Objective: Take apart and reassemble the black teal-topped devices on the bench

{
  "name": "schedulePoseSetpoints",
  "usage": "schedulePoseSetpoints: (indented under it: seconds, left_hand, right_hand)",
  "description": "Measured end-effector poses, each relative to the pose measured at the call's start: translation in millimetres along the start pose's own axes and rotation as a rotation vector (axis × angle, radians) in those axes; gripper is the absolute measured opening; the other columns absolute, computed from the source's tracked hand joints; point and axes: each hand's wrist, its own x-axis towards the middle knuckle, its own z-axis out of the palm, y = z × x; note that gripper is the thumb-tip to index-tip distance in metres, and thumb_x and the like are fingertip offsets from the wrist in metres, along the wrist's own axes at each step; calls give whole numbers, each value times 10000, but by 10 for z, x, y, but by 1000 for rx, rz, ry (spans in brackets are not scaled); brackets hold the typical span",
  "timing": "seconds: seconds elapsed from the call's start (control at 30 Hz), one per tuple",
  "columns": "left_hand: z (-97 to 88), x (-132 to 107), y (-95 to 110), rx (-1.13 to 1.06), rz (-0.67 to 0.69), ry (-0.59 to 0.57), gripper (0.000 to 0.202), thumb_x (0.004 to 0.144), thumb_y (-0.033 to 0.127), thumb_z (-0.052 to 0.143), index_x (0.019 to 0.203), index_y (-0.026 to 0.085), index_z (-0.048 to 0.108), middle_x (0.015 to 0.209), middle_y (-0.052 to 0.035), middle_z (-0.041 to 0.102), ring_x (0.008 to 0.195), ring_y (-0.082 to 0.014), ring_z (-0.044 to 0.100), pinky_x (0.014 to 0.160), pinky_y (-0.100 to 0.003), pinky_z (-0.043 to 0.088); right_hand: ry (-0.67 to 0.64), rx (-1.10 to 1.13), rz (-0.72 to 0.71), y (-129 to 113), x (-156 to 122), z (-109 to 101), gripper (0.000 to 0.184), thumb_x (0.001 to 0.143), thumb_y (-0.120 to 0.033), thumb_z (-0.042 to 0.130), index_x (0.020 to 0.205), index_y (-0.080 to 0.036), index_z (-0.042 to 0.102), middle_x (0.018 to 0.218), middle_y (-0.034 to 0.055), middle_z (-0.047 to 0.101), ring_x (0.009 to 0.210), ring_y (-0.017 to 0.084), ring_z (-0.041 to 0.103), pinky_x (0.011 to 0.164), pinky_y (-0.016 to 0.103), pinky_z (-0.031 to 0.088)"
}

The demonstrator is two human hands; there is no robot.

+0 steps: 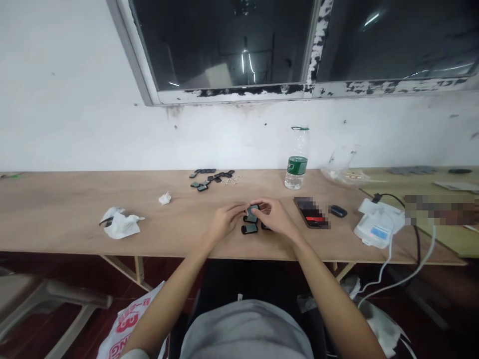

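A small flat black piece with a grey-green face is between my two hands, just above the wooden table. My right hand pinches it with thumb and fingers from the right. My left hand is closed at its left edge, the fingertips meeting it. A similar black-and-grey piece lies on the tabletop just below. Part of another dark piece shows beneath my right hand, mostly covered. Further back lie several more of these pieces, beside a scatter of tiny pale bits.
A water bottle stands near the wall. To the right are a phone, a black oval object and a white device with cables. Crumpled tissues lie left. A clear plastic bag rests at the back.
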Motion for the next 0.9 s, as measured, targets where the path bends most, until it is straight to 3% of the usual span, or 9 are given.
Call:
schedulePoseSetpoints:
  seconds: [0.23,0.53,0.73,0.9]
  left_hand:
    - [12,-50,-59,107,64,17,344,998,179,489,1313,222,620,1217,-101,701,1071,-204,696,905,-340,593]
    - [95,-111,-212,63,79,22,527,953,37,379,1396,255,562,1319,-83,661,1161,-201,666,948,-348,590]
    - [66,-84,-167,30,51,-17,455,1001,133,416,1423,259,531,1417,-77,594,1236,-216,627,1007,-379,570]
    - [60,-94,-144,21,11,-11,387,1016,225,449,1385,247,564,1400,-78,608,1131,-210,689,960,-365,595]
  right_hand:
    - [15,75,-1,-20,0,10,231,828,-288,677,1008,-159,745,981,86,770,849,206,713,783,322,570]
    - [-16,253,140,29,5,26,312,831,-374,708,1065,-168,703,942,88,775,823,239,765,647,283,608]
    - [6,263,126,75,21,29,354,822,-414,720,1077,-170,694,920,87,772,848,255,766,671,303,616]
    - [-12,277,143,83,28,40,337,817,-407,720,1058,-174,690,949,85,765,833,245,763,684,312,615]
